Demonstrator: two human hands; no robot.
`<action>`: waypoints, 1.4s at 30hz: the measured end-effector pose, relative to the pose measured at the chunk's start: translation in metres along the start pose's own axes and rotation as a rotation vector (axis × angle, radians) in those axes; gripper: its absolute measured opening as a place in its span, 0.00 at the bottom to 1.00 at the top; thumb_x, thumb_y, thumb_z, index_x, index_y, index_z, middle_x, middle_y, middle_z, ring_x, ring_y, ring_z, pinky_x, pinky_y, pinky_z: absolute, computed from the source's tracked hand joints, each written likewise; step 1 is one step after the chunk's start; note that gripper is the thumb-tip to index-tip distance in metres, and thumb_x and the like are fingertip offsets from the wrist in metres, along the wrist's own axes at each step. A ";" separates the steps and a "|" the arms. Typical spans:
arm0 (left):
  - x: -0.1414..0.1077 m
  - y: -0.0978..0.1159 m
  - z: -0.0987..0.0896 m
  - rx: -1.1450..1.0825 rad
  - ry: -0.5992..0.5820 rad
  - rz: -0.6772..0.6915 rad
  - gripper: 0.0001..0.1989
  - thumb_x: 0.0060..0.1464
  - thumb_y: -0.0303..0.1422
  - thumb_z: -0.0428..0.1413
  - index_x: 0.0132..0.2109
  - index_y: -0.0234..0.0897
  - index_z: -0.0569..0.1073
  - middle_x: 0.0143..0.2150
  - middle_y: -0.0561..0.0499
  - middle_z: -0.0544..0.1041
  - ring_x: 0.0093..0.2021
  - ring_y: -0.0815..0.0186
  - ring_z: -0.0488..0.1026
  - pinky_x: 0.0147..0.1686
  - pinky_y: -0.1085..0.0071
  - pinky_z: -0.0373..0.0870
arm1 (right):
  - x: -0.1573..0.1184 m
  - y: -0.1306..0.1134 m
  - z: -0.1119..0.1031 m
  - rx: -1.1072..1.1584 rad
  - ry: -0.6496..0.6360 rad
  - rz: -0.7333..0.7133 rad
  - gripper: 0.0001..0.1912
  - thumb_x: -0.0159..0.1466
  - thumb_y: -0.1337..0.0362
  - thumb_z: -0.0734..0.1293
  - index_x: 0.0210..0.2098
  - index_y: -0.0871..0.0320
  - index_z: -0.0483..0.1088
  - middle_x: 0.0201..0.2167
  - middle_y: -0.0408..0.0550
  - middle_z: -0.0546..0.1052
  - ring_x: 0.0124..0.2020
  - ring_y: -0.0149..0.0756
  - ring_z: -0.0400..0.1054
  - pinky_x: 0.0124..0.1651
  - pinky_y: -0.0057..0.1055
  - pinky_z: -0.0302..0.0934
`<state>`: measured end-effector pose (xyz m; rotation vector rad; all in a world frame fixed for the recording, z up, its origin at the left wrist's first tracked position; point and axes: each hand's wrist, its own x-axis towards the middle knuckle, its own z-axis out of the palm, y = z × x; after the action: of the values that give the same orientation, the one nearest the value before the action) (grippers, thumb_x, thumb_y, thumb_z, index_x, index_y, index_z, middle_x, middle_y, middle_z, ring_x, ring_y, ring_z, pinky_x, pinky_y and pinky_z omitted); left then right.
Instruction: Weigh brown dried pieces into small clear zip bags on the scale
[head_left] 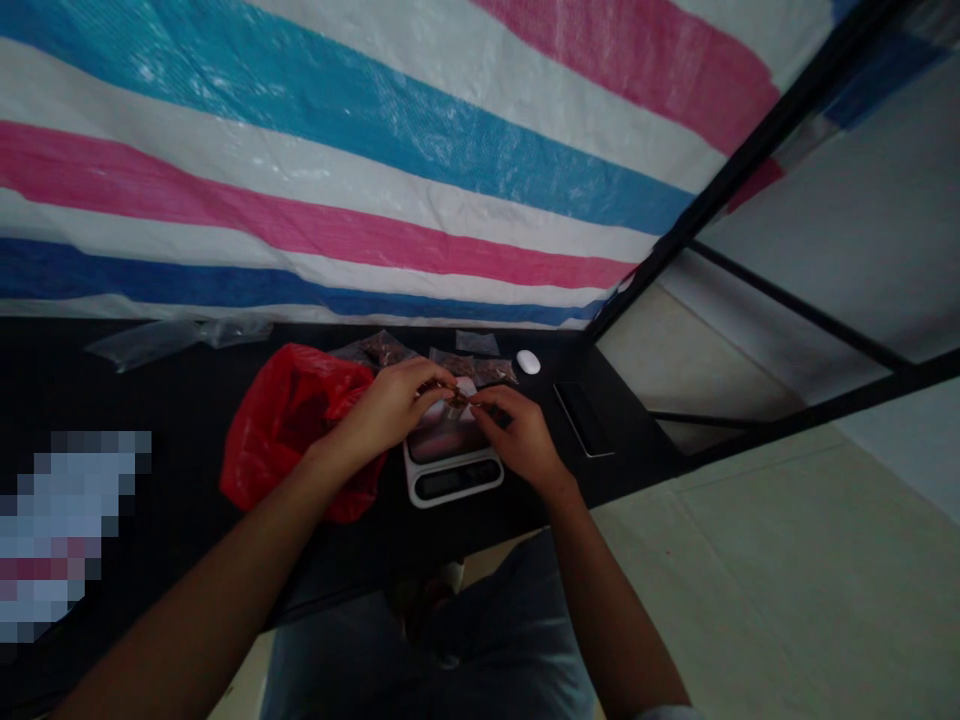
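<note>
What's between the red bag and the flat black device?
The white scale, with the left hand and right hand above it; the head view shows this.

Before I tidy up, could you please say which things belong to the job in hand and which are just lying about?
Likely in use:
small brown item between left hand and right hand
white rectangular scale beneath
red plastic bag
clear plastic packets of brown pieces

Apparently lying about:
white oval mouse
black flat rectangular device
crumpled clear plastic
</note>
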<state>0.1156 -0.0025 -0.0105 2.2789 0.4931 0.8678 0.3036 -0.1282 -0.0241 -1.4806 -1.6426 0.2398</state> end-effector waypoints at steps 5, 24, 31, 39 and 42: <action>0.000 0.002 0.003 -0.007 -0.016 -0.014 0.07 0.64 0.30 0.58 0.43 0.38 0.82 0.42 0.49 0.83 0.43 0.61 0.79 0.49 0.66 0.75 | 0.000 -0.002 -0.001 0.016 -0.027 0.001 0.09 0.68 0.70 0.68 0.44 0.55 0.80 0.41 0.49 0.81 0.41 0.37 0.76 0.45 0.34 0.70; -0.005 0.008 0.004 -0.048 -0.054 -0.070 0.14 0.62 0.32 0.58 0.52 0.41 0.83 0.53 0.47 0.85 0.52 0.58 0.81 0.55 0.63 0.76 | 0.010 -0.011 0.000 -0.011 -0.035 0.038 0.06 0.68 0.68 0.70 0.42 0.55 0.80 0.38 0.48 0.82 0.37 0.35 0.76 0.39 0.30 0.67; -0.006 0.010 0.006 -0.093 -0.062 -0.082 0.16 0.65 0.32 0.54 0.55 0.39 0.81 0.55 0.48 0.84 0.53 0.59 0.81 0.55 0.64 0.76 | 0.009 -0.013 0.000 -0.027 -0.065 0.016 0.10 0.62 0.65 0.77 0.42 0.56 0.78 0.38 0.46 0.79 0.33 0.32 0.71 0.37 0.30 0.66; -0.006 0.007 0.009 -0.058 -0.049 -0.075 0.16 0.64 0.31 0.54 0.54 0.40 0.82 0.53 0.48 0.85 0.53 0.58 0.81 0.56 0.62 0.76 | 0.011 -0.019 0.002 -0.060 -0.077 -0.032 0.03 0.65 0.69 0.73 0.36 0.55 0.77 0.37 0.46 0.78 0.35 0.34 0.72 0.40 0.31 0.66; -0.006 0.006 0.009 -0.078 -0.047 -0.091 0.16 0.63 0.31 0.54 0.53 0.41 0.81 0.53 0.49 0.85 0.51 0.59 0.81 0.53 0.63 0.77 | 0.011 -0.019 0.002 -0.075 -0.074 -0.035 0.03 0.66 0.69 0.71 0.37 0.54 0.77 0.37 0.46 0.79 0.36 0.35 0.72 0.41 0.32 0.67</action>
<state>0.1182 -0.0141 -0.0139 2.1835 0.5285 0.7740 0.2898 -0.1232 -0.0072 -1.5133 -1.7527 0.2182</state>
